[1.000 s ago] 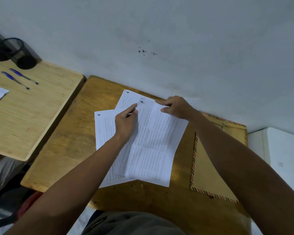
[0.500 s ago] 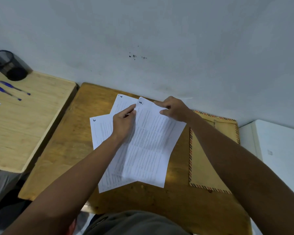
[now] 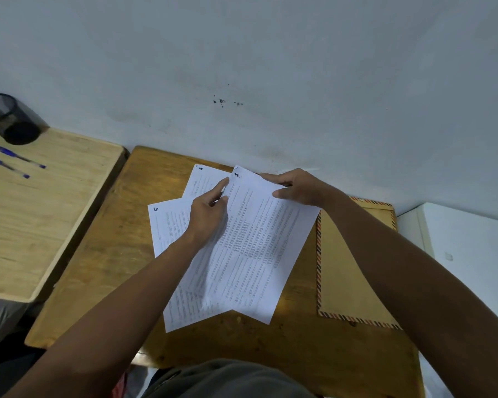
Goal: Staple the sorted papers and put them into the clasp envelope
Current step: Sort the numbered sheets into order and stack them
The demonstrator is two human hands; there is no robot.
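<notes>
Several printed white sheets lie fanned out on the brown wooden desk (image 3: 104,254). The top sheet (image 3: 259,248) carries a handwritten number at its upper left corner. My right hand (image 3: 296,186) pinches that sheet at its top edge. My left hand (image 3: 209,214) holds its left edge, index finger stretched toward the corner. Beneath lie a sheet marked 5 (image 3: 167,225) at the left and a sheet marked 6 (image 3: 204,179) behind. The brown clasp envelope (image 3: 345,282) with a striped border lies flat at the right, partly under my right forearm. No stapler is in view.
A lighter wooden table (image 3: 41,214) stands at the left with two blue pens (image 3: 12,159) and a black mesh pen cup (image 3: 9,119). The grey wall runs right behind the desk. A white surface (image 3: 472,248) lies at the far right.
The top sheet has turned and shifted slightly right, uncovering more of the sheets marked 5 and 6. Both hands stay on its top part. The camera view has drifted.
</notes>
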